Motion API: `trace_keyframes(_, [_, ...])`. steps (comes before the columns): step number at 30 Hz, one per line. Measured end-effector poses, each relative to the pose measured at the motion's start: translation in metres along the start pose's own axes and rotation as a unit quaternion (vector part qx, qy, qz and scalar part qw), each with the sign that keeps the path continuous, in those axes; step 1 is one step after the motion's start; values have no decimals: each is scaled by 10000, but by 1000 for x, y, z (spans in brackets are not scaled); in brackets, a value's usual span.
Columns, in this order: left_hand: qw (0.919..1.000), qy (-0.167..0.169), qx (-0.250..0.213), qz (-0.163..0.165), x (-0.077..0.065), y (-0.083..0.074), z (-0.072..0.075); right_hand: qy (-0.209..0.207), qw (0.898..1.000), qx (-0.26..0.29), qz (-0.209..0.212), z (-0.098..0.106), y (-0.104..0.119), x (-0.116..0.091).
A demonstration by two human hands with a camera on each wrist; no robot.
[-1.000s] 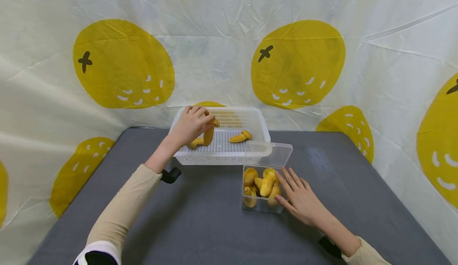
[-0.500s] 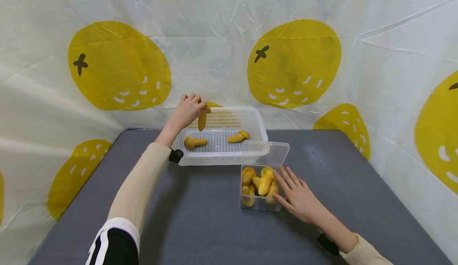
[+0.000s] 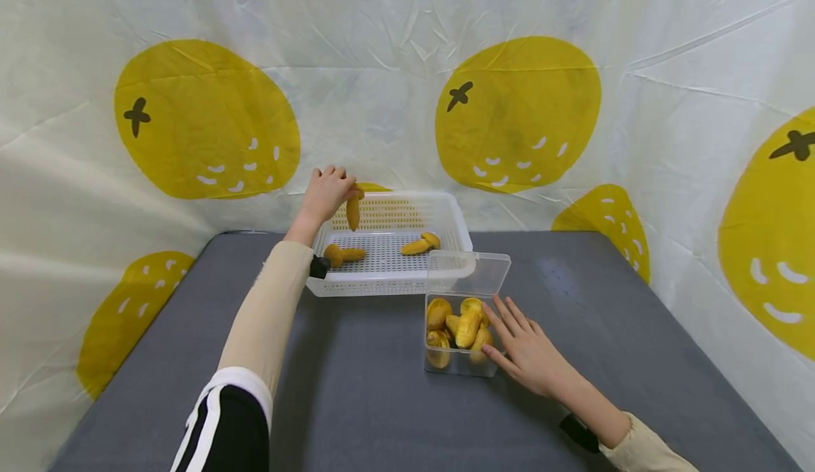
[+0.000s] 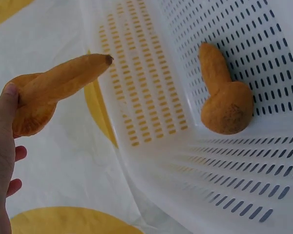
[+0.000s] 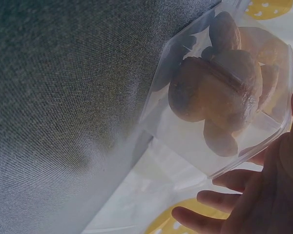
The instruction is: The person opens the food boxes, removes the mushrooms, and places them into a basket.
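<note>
My left hand (image 3: 327, 192) pinches a yellow-brown mushroom (image 4: 63, 80) by its cap, stem hanging down, above the left back part of a white perforated basket (image 3: 382, 288). Inside that basket lie two more mushrooms, one at the left (image 3: 344, 254) and one at the right (image 3: 420, 243). With fingers spread, my right hand (image 3: 531, 355) rests against the right side of a clear plastic box (image 3: 458, 367). Several mushrooms (image 5: 219, 92) fill the box. Its clear lid (image 3: 490, 274) stands raised at the back, overlapping the basket's front corner in the head view.
A dark grey cloth covers the table (image 3: 363, 401). Behind it hangs a pale curtain (image 3: 369, 118) printed with large yellow fruit. The basket stands at the table's back edge, with the box just in front of its right corner.
My left hand has risen and moved left with the mushroom, uncovering the left mushroom in the basket. My right hand stays at the box.
</note>
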State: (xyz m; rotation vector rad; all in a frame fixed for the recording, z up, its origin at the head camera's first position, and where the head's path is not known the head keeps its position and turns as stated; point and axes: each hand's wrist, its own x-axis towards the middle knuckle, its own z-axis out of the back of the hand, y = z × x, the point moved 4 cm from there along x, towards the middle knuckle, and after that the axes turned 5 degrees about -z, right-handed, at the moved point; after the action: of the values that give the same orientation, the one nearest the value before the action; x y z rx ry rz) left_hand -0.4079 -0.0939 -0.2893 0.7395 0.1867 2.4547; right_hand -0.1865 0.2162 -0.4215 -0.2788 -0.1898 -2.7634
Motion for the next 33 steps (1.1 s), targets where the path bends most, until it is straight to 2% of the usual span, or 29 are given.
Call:
trace_keyframes(4, [9997, 52, 72, 208, -4, 6, -3, 36, 10000, 19, -13, 0, 1, 1])
trace_keyframes(8, [9999, -47, -29, 147, -8, 6, -1, 74, 10000, 42, -21, 0, 1, 1])
trace_keyframes(13, [9990, -151, -359, -202, -14, -5, 7, 129, 9999, 75, -35, -1, 1, 0])
trace_keyframes(19, [9932, -552, -583, -840, -28, -37, 27, 163, 9998, 113, -85, -1, 1, -1])
trace_keyframes(22, [9855, -889, -698, -1268, -40, -57, 38, 110, 9999, 102, -62, 0, 1, -1])
trace_keyframes(27, [9652, -1438, -789, -2037, -61, -93, 52, -9, 10000, 22, -15, 1, 1, 1])
trace_keyframes(33, [9456, -1595, -876, -2697, -80, -129, 58, -31, 10000, -70, -8, 3, 2, -1])
